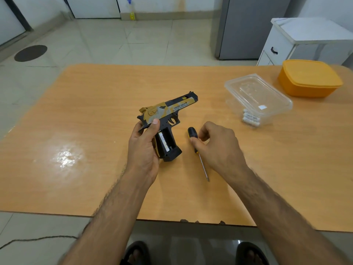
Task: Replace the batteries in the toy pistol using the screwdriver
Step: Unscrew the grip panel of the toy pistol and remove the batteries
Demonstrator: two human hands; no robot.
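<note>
Both hands work above the wooden tabletop (95,111): left hand (144,148) grips the yellow-and-black toy pistol (166,119), battery (164,143) exposed; right hand (217,148) pinches the black-handled screwdriver (198,152).

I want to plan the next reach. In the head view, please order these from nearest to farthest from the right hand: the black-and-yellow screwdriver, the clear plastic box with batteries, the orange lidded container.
1. Black-and-yellow screwdriver: touching the right hand, at its fingers.
2. Clear plastic box with batteries: farther back, to the right.
3. Orange lidded container: far right corner of the table.
</note>
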